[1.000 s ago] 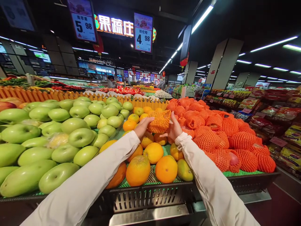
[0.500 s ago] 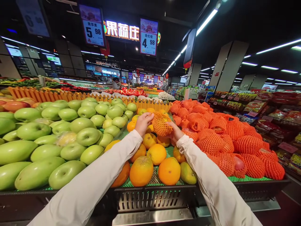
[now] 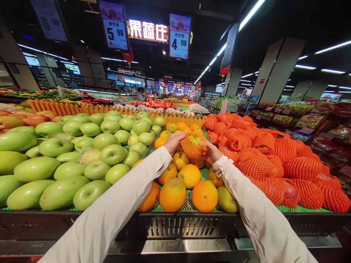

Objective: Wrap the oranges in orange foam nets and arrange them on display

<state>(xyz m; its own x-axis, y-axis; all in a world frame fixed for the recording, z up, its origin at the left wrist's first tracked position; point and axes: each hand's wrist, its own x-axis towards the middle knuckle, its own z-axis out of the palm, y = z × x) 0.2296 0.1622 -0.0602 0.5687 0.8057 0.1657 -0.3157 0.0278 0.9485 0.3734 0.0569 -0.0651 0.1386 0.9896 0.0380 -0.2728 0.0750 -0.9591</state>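
Note:
An orange in an orange-coloured foam net (image 3: 192, 147) is held up between my two hands, above the loose oranges. Yellow-green skin shows through the net's open top. My left hand (image 3: 175, 142) is closed, pinching the net's upper left edge with thumb and fingers. On the other side my right hand (image 3: 211, 151) has its fingers closed round the fruit's right side; part of its grip is hidden behind the fruit. Just below lie loose oranges (image 3: 189, 176) on green matting, some with greenish skin.
Green apples (image 3: 102, 171) fill the display's left side. Fruit in red foam nets (image 3: 255, 162) is heaped at the right. A low orange fence (image 3: 82, 108) runs behind, and a slotted metal front edge (image 3: 181, 227) lies nearest me. Price screens (image 3: 179, 36) hang overhead.
The netted orange has tipped so that its bare yellow-green top now shows through the net's opening. Both hands keep hold of it. The whole view has shifted slightly.

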